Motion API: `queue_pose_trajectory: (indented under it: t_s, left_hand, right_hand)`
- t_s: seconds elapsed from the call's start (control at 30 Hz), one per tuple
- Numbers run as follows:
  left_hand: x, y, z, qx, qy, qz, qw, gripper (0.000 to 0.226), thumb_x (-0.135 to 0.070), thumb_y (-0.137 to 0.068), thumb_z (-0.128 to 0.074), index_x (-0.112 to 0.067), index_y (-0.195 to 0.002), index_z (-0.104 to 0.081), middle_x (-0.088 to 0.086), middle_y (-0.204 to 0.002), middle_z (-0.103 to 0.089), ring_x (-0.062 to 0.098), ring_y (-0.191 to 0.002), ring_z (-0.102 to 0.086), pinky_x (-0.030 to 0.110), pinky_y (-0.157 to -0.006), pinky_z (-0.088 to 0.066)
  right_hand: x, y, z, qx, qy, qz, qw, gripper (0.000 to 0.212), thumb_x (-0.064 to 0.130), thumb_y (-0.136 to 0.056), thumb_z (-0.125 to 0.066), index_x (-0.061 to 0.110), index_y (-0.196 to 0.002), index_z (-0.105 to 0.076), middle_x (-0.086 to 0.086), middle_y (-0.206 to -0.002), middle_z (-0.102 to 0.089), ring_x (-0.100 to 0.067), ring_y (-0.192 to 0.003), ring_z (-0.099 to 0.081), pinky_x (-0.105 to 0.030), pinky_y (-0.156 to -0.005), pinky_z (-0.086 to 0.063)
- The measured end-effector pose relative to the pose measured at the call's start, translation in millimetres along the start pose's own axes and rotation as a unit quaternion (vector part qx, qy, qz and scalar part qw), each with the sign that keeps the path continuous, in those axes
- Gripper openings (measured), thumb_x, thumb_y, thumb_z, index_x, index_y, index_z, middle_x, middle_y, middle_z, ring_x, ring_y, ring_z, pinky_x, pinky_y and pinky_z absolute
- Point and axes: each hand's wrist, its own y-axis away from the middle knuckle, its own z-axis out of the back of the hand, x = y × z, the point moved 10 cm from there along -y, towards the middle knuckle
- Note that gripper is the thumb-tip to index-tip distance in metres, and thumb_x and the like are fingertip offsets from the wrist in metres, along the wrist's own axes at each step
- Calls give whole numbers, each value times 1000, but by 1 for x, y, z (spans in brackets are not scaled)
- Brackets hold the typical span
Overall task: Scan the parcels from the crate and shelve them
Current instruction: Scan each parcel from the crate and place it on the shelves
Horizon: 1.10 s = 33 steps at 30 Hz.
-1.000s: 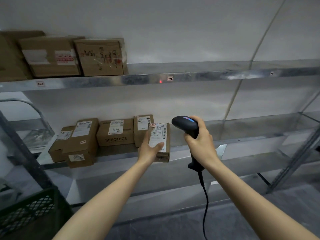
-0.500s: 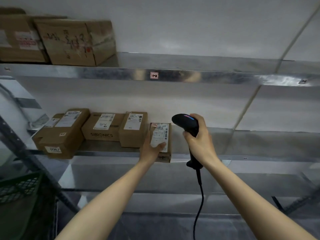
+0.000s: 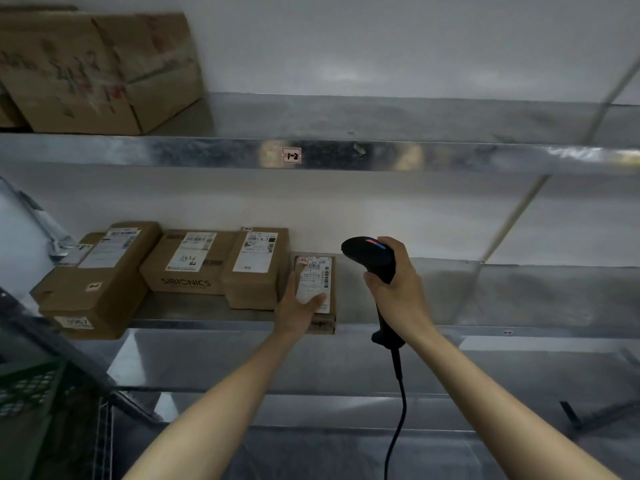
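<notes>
A small flat brown parcel (image 3: pixel 316 273) with a white barcode label lies on the middle metal shelf (image 3: pixel 450 330), its near end over the shelf's front edge. My left hand (image 3: pixel 297 312) holds that near end, thumb along the parcel's left side and fingers over the label. To the right, my right hand (image 3: pixel 400 294) grips a black corded barcode scanner (image 3: pixel 370 255) upright at shelf height, its head turned left, close to the parcel. The dark green crate (image 3: pixel 27 398) shows at the lower left.
Three labelled cardboard parcels stand left of the small one: a long box (image 3: pixel 100 282), a SIBIONICS box (image 3: pixel 188 268) and an upright box (image 3: pixel 254 271). The upper shelf (image 3: pixel 381 155), tagged 1-2, carries big cartons (image 3: pixel 104 71) at the left. The scanner cable (image 3: pixel 398 410) hangs down.
The view has moved closer and swung right. The small parcel has gone from held at the shelf edge to lying further in on the shelf. The scanner stays beside it.
</notes>
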Motion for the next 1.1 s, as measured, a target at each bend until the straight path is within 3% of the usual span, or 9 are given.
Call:
queue_pose_trajectory:
  t_s: [0.2,0.43,0.6,0.8,0.97,1.1]
  left_hand:
    - [6,-21,0,2,10,1,1000,65,-24,-82,-74,-18,-138,-42,7,-128,-59,27,-117,-57,51,-96,-48]
    - [0,-35,2,-2,-69,-14,998,77,-38,-85,-68,-16,-148,-29,7,-137,-53,25,-123,-53,45,-101,-45]
    - [-6,-43,3,-13,-123,-30,992,68,-40,-88,-64,-20,-145,-32,4,-132,-57,23,-116,-58,33,-92,-49]
    - [-15,-41,5,-21,-171,-54,984,71,-44,-91,-56,-23,-150,-21,5,-140,-48,28,-124,-49,45,-100,-44]
    - [-24,-25,10,-46,-175,-72,981,68,-40,-93,-55,-23,-150,-22,11,-138,-48,29,-124,-47,45,-100,-44]
    - [-28,6,8,-93,-240,-111,960,68,-38,-95,-53,-22,-152,-18,12,-142,-40,27,-128,-42,46,-98,-46]
  right_hand:
    - [-8,-14,-7,7,6,0,1000,50,-3,-88,-54,21,-130,-43,15,-97,-56,8,-73,-56,-7,-59,-44]
    - [-18,-24,-16,7,1,-4,1000,51,-5,-87,-54,20,-130,-44,19,-98,-56,10,-76,-56,-5,-62,-43]
    - [-20,-27,-20,9,-4,-5,1000,51,-5,-87,-55,20,-130,-44,20,-100,-55,12,-84,-55,-4,-67,-44]
    - [-20,-24,-17,13,0,-2,1000,50,-5,-88,-55,18,-130,-43,19,-100,-54,11,-82,-56,-4,-65,-43]
    - [-17,-17,-9,10,-4,-9,1000,50,-3,-88,-54,20,-131,-44,16,-97,-57,1,-74,-57,-7,-62,-43]
    - [-9,-11,-6,11,-8,0,1000,49,-4,-88,-54,22,-129,-44,17,-96,-56,6,-73,-56,-6,-61,-43]
